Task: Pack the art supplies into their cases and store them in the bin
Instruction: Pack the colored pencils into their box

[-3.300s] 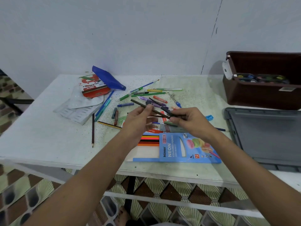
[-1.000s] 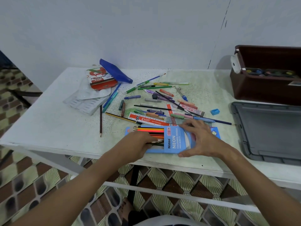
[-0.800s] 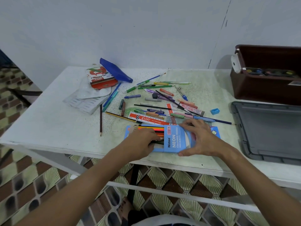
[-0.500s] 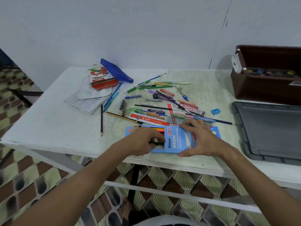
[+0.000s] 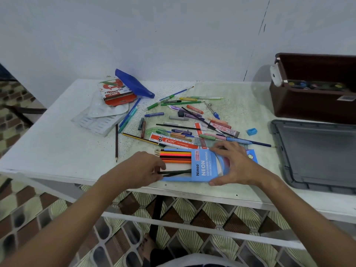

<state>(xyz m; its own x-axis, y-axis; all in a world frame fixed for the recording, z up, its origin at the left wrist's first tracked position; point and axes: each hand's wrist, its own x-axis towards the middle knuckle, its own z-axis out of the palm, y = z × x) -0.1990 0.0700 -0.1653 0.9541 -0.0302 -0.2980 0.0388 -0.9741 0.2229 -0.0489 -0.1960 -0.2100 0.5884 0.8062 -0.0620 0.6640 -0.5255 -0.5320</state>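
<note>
**Dark pencils half into the blue sleeve; insertion axis runs left to right**

The blue pencil case (image 5: 204, 167) lies flat at the near edge of the table (image 5: 57, 147), long axis across my view, open mouth facing left. A row of coloured pencils (image 5: 176, 156) already sits in its far half, ends sticking out to the left.

My left hand (image 5: 143, 169) pinches the outer ends of two dark pencils (image 5: 176, 172); their far ends are at the case mouth, in the near half. They lie nearly parallel to the case axis, slightly crossed. My right hand (image 5: 234, 164) clamps the case from above, fingers on the far edge, thumb on the near edge.

Judgement: the coming push goes rightward along the case axis, driven by the left hand, with the right hand as brace. Uncrossing the pair first should ease entry.

The scattered pens and crayons (image 5: 185, 120) lie beyond the case; the brown bin (image 5: 308, 106) stands far right, well apart.
</note>
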